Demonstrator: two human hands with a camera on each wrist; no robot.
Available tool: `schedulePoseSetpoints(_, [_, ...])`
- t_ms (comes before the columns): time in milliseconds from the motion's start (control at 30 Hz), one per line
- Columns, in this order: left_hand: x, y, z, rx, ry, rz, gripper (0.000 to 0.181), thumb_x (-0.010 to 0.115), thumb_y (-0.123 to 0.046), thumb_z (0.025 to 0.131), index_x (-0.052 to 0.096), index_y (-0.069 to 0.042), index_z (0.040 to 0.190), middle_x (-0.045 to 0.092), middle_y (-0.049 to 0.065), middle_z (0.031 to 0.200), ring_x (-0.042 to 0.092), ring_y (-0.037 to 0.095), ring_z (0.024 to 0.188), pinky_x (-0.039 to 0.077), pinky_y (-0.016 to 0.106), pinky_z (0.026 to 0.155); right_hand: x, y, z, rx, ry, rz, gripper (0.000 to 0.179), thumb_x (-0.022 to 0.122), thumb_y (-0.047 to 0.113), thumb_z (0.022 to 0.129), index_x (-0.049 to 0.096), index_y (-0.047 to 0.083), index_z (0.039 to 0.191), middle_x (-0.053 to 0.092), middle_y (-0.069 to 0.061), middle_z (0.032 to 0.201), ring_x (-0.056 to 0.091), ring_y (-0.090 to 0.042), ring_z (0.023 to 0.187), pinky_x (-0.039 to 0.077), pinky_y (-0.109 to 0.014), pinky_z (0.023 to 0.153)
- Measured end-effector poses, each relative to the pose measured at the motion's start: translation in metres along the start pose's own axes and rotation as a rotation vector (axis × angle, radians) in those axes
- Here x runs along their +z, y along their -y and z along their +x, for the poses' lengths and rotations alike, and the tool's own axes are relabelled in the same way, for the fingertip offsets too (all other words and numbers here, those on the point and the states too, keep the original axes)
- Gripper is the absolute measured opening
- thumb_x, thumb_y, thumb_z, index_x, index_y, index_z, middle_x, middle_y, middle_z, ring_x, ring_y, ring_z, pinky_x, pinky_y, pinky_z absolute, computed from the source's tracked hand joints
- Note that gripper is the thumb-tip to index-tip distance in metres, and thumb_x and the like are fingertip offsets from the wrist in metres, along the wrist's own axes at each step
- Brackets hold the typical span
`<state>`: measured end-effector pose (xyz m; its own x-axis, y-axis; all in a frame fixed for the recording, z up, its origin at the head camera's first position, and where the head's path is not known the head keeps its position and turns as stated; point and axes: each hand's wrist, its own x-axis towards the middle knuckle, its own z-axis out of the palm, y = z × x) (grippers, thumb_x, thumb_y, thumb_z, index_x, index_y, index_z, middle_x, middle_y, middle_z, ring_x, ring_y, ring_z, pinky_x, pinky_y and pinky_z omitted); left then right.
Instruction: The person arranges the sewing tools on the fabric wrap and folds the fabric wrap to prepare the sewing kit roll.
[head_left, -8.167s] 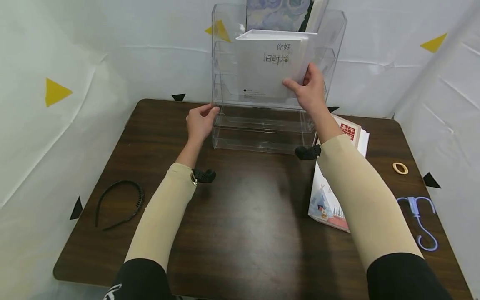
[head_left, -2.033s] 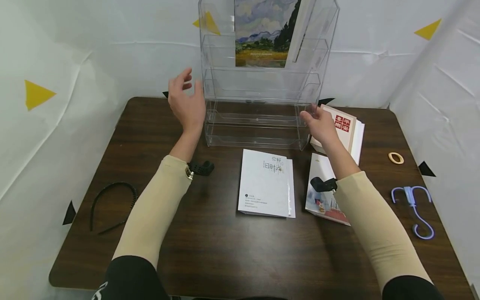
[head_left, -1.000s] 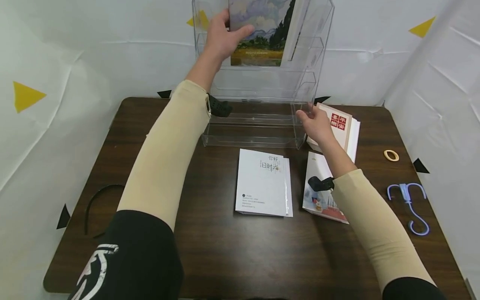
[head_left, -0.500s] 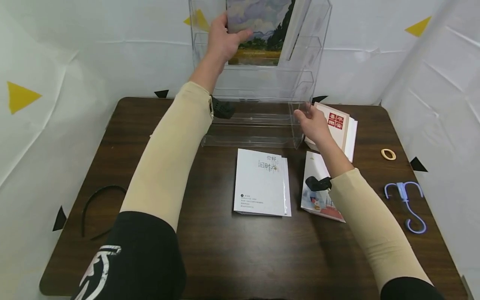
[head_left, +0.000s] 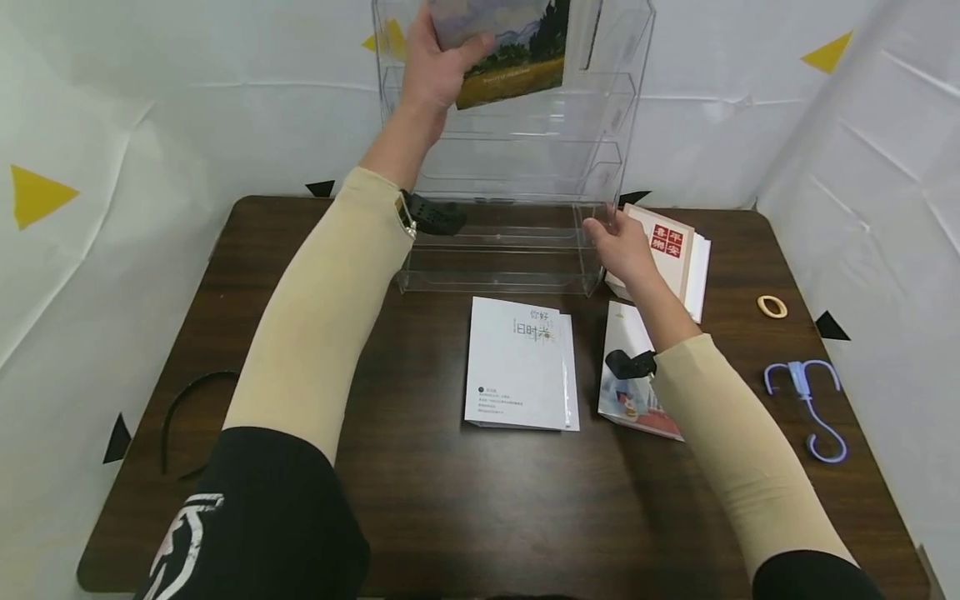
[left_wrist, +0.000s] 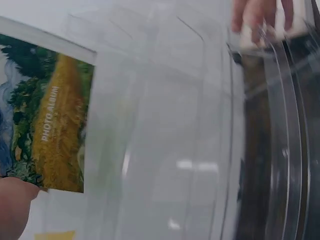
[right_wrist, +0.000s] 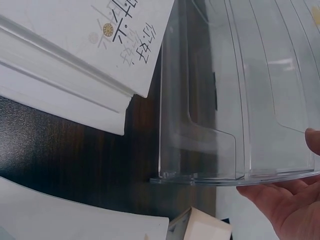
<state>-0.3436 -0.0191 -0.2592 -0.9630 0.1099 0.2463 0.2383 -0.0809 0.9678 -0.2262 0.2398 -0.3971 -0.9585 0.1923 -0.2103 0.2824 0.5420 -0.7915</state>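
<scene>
My left hand grips the left edge of a photo album with a painted landscape cover, thumb across its front. The album is tilted, in front of the upper tiers of a clear acrylic rack; its top runs out of the head view. In the left wrist view the album's lettered lower part shows, with the thumb at its edge. My right hand holds the rack's lower right side panel, its thumb on the inner side and its fingers behind the panel.
A white album lies before the rack. To its right are an album with a tent picture and one with red characters. A wooden ring, a blue hook hanger and a black headband lie near the table's sides.
The white album went from the rack to the table. My left hand reached up, took the landscape album, and has now lifted and tilted it. The right hand moved down to the rack's side panel.
</scene>
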Motion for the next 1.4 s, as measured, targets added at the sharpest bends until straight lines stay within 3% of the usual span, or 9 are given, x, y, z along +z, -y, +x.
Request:
schedulePoseSetpoints(133, [-0.001, -0.008, -0.011, 0.108, -0.006, -0.222, 0.067, 0.062, 0.009, 0.104, 0.035, 0.000, 0.165, 0.047, 0.017, 0.162, 0.053, 0.014, 0.143, 0.047, 0.018, 0.112, -0.002, -0.002, 0.000, 0.007, 0.000, -0.014, 0.071, 0.048, 0.036, 0.117, 0.021, 0.003, 0.174, 0.035, -0.028, 0.174, 0.042, -0.044, 0.159, 0.036, -0.054, 0.131])
schedulePoseSetpoints(233, [-0.005, -0.013, -0.026, 0.140, 0.021, -0.385, 0.064, 0.054, 0.014, 0.106, 0.031, 0.003, 0.165, 0.052, 0.013, 0.150, 0.056, 0.013, 0.134, 0.048, 0.022, 0.112, -0.003, -0.003, 0.000, 0.005, -0.005, -0.021, 0.071, 0.048, 0.037, 0.117, 0.022, 0.003, 0.173, 0.037, -0.029, 0.173, 0.044, -0.045, 0.158, 0.036, -0.055, 0.131])
schedulePoseSetpoints(400, [-0.025, -0.009, -0.066, 0.098, 0.036, -0.466, 0.045, 0.050, 0.010, 0.110, 0.042, -0.002, 0.153, 0.058, -0.002, 0.127, 0.057, 0.010, 0.119, 0.047, 0.030, 0.111, -0.004, -0.005, 0.000, -0.003, 0.004, -0.013, 0.071, 0.048, 0.038, 0.117, 0.023, 0.002, 0.173, 0.037, -0.029, 0.173, 0.042, -0.045, 0.159, 0.035, -0.055, 0.131])
schedulePoseSetpoints(533, [-0.049, 0.009, -0.111, 0.046, 0.039, -0.396, 0.034, 0.053, 0.005, 0.110, 0.052, -0.012, 0.139, 0.064, -0.005, 0.124, 0.060, 0.012, 0.118, 0.049, 0.029, 0.107, -0.005, -0.006, 0.000, -0.001, 0.022, -0.006, 0.071, 0.047, 0.038, 0.117, 0.022, 0.002, 0.173, 0.034, -0.028, 0.175, 0.041, -0.045, 0.159, 0.036, -0.056, 0.131])
schedulePoseSetpoints(667, [-0.080, 0.036, -0.162, -0.005, 0.041, -0.233, 0.034, 0.056, 0.004, 0.109, 0.054, -0.016, 0.136, 0.065, -0.008, 0.121, 0.062, 0.010, 0.114, 0.052, 0.025, 0.100, -0.003, -0.006, 0.000, -0.017, 0.031, -0.011, 0.072, 0.048, 0.038, 0.117, 0.022, 0.001, 0.173, 0.036, -0.029, 0.174, 0.043, -0.045, 0.158, 0.037, -0.055, 0.130])
schedulePoseSetpoints(767, [-0.101, 0.054, -0.195, -0.098, 0.032, -0.106, 0.027, 0.058, -0.001, 0.110, 0.056, -0.017, 0.131, 0.065, -0.010, 0.114, 0.061, 0.008, 0.106, 0.053, 0.024, 0.092, -0.002, -0.005, 0.000, -0.023, 0.035, -0.021, 0.072, 0.048, 0.038, 0.117, 0.021, 0.001, 0.173, 0.035, -0.029, 0.174, 0.042, -0.045, 0.159, 0.036, -0.055, 0.131])
schedulePoseSetpoints(933, [-0.128, 0.080, -0.236, -0.260, 0.013, 0.067, 0.017, 0.064, -0.014, 0.110, 0.059, -0.014, 0.126, 0.064, -0.010, 0.107, 0.060, 0.009, 0.099, 0.052, 0.024, 0.086, -0.004, -0.003, 0.000, -0.015, 0.031, -0.018, 0.072, 0.047, 0.038, 0.117, 0.021, 0.002, 0.173, 0.034, -0.028, 0.175, 0.041, -0.045, 0.160, 0.035, -0.055, 0.131])
schedulePoseSetpoints(1133, [-0.152, 0.105, -0.266, -0.422, 0.008, 0.231, 0.036, 0.065, -0.022, 0.110, 0.056, -0.001, 0.138, 0.062, -0.012, 0.108, 0.059, 0.007, 0.100, 0.051, 0.023, 0.085, -0.002, 0.000, 0.002, -0.018, 0.034, -0.005, 0.072, 0.049, 0.035, 0.116, 0.021, 0.002, 0.173, 0.033, -0.026, 0.176, 0.040, -0.043, 0.161, 0.035, -0.054, 0.132])
schedulePoseSetpoints(1400, [-0.163, 0.126, -0.275, -0.590, 0.055, 0.351, 0.052, 0.067, -0.030, 0.110, 0.054, 0.006, 0.145, 0.065, 0.001, 0.110, 0.064, 0.008, 0.089, 0.055, 0.025, 0.081, -0.002, -0.001, 0.002, -0.014, 0.025, 0.005, 0.071, 0.050, 0.035, 0.116, 0.023, 0.002, 0.173, 0.035, -0.027, 0.174, 0.041, -0.043, 0.160, 0.035, -0.053, 0.132])
